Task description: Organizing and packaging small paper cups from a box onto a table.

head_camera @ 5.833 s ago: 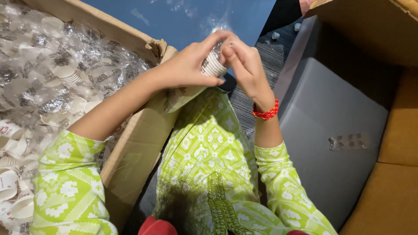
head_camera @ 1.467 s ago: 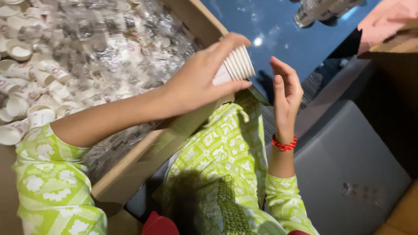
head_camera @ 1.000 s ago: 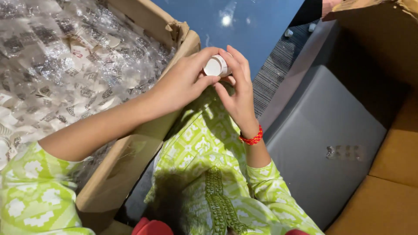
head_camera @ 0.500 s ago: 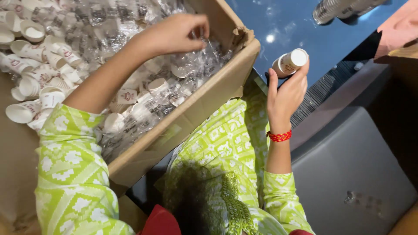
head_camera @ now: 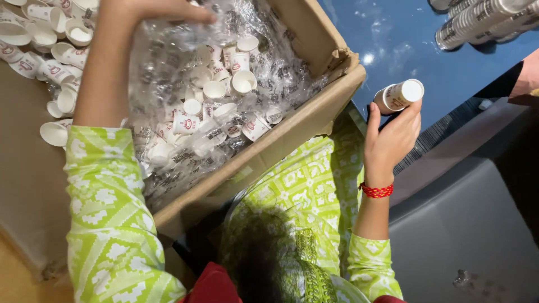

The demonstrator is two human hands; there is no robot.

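— Cardboard, the big box (head_camera: 314, 120) on the left: what's in it?

— Loose small paper cups (head_camera: 216, 90), white with a red print, lying every way among crinkled clear plastic wrap (head_camera: 168, 67). More cups lie at the far left edge of the box.

— And the left hand (head_camera: 163, 8)?

— Up at the top of the view, reaching into the box over the wrap. Its fingers are curled down, but the frame cuts them off, so I can't tell whether they hold a cup or nothing.

— The right hand (head_camera: 390, 140)?

— Raised beside the box's near corner, well apart from the left one. Its fingers are closed around a short stack of cups (head_camera: 398, 95), nested and lying sideways, the white base toward the camera. A red bracelet (head_camera: 376, 191) circles that wrist.

— What's under it?

— A dark blue glossy surface (head_camera: 393, 39) with a light glinting on it. At the top right corner, long sleeves of stacked cups (head_camera: 477, 19) lie on that surface.

— Anyone else?

— A bit of another person's arm (head_camera: 525, 78) at the right edge, with a dark sleeve. Lower right there's a grey case (head_camera: 466, 235). Both sleeves are green with a white pattern.
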